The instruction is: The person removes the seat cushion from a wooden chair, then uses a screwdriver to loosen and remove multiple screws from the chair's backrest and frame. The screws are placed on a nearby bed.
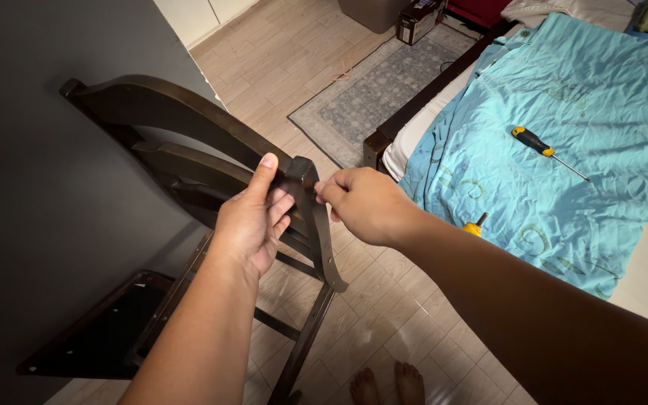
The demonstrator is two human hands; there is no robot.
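Bare feet [388,384] below chair on floor. Dark wooden chair [189,172] tilted, held mid-air beside grey wall. Left hand [253,221] wrapped round top-rail corner; right hand [365,204] pinched at same corner, contents not visible. Likely fastener step; would need tool next. Yellow-handled screwdriver [541,146] beyond chair, on bed.

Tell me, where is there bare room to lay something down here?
The turquoise sheet is bare to the right of the yellow-handled screwdriver. The grey rug beside the bed frame is open too. It is crowded where both hands, left and right, meet at the dark wooden chair.
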